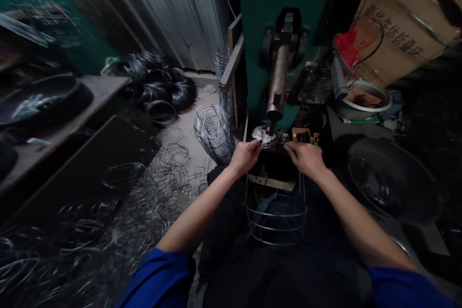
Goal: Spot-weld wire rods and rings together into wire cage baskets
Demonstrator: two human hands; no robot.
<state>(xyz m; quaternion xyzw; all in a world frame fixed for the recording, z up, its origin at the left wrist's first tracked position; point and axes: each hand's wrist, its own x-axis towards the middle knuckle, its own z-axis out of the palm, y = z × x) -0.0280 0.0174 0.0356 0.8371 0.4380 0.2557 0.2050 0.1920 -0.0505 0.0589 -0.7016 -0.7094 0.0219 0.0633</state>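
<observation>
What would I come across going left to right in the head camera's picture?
Dark basin → black wire coils → nearer stack of wire baskets → left hand → right hand → pale bowl.

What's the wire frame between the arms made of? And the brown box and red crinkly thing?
The wire frame looks like bare metal, maybe steel: thin and grey with shiny glints. The brown box seems to be cardboard, matte with printed writing. The red thing is probably thin plastic, glossy and crumpled.
</observation>
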